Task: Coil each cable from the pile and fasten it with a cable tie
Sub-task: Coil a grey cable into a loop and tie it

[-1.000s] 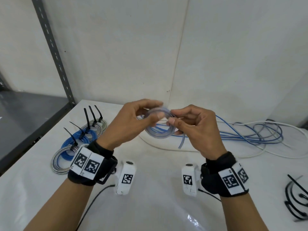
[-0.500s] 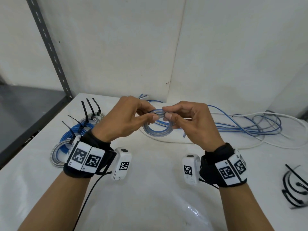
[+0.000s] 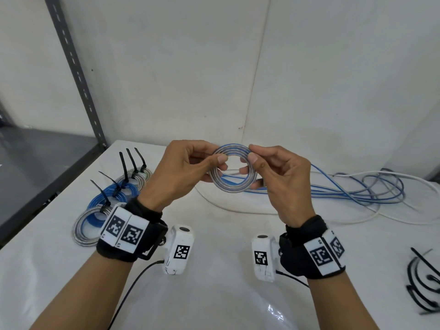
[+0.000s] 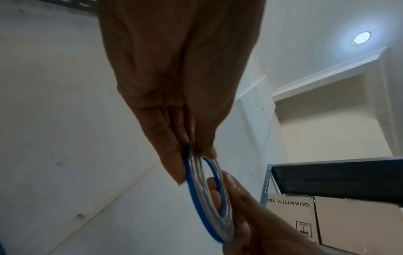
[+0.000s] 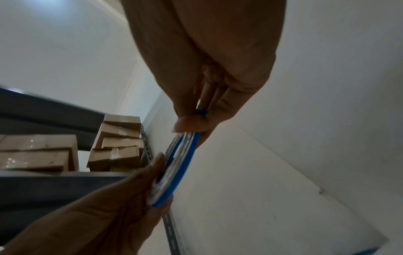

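Note:
A small flat coil of grey and blue cable (image 3: 234, 186) is held upright above the white table (image 3: 214, 294). My left hand (image 3: 190, 167) pinches its left rim between thumb and fingers. My right hand (image 3: 273, 172) pinches its right rim. The left wrist view shows the coil (image 4: 205, 195) edge-on below my left fingers, and the right wrist view shows the same coil (image 5: 174, 165) between both hands. Behind it lies the loose pile of blue, grey and white cables (image 3: 357, 189). No tie is on the held coil.
Several finished coils with black cable ties (image 3: 112, 198) lie at the left of the table. Loose black cable ties (image 3: 423, 289) sit at the right edge. A grey metal shelf (image 3: 35, 163) stands left, with cardboard boxes (image 5: 115, 148) on shelves nearby.
Both hands have raised the coil and turned it to face me. The loose tail seen hanging a second ago is now wound into the ring.

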Action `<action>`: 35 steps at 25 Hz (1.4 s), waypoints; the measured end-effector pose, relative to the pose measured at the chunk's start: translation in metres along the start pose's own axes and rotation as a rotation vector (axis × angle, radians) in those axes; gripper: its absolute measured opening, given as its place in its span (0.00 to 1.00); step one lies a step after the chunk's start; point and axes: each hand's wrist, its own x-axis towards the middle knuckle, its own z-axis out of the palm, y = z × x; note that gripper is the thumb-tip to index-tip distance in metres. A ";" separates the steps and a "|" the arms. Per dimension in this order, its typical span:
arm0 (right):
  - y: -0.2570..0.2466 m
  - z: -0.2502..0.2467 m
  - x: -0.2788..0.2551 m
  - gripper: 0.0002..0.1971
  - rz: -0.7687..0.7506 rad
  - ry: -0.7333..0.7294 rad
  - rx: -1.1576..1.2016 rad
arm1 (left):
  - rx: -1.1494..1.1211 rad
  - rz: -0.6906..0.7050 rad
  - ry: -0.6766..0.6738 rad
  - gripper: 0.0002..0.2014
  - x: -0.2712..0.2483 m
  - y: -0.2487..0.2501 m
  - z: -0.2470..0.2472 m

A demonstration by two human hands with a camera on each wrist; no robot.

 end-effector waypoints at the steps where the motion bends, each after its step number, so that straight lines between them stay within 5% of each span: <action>1: 0.001 -0.002 0.001 0.06 -0.012 0.009 -0.022 | -0.031 -0.034 -0.040 0.07 -0.001 0.000 0.002; 6: 0.004 -0.003 0.002 0.06 -0.032 -0.001 -0.062 | -0.112 -0.090 -0.047 0.18 -0.001 -0.003 0.000; 10: -0.001 -0.006 0.001 0.08 -0.042 -0.067 -0.096 | -0.133 -0.128 -0.069 0.18 -0.001 -0.004 -0.003; 16: 0.005 0.004 -0.003 0.09 -0.171 0.045 -0.215 | -0.205 -0.159 -0.037 0.13 0.000 -0.003 0.000; 21: 0.002 -0.001 0.001 0.08 0.025 -0.009 0.018 | -0.265 -0.190 0.012 0.09 0.001 -0.002 0.000; 26: 0.005 0.007 -0.001 0.06 0.009 0.076 0.049 | -0.347 -0.188 0.073 0.13 0.002 -0.004 0.006; 31: 0.009 0.000 0.000 0.07 -0.068 -0.065 -0.141 | -0.121 -0.145 -0.120 0.15 0.000 -0.006 0.012; 35: 0.007 -0.001 -0.001 0.08 -0.075 -0.138 -0.229 | -0.137 -0.113 -0.191 0.07 -0.002 -0.007 0.011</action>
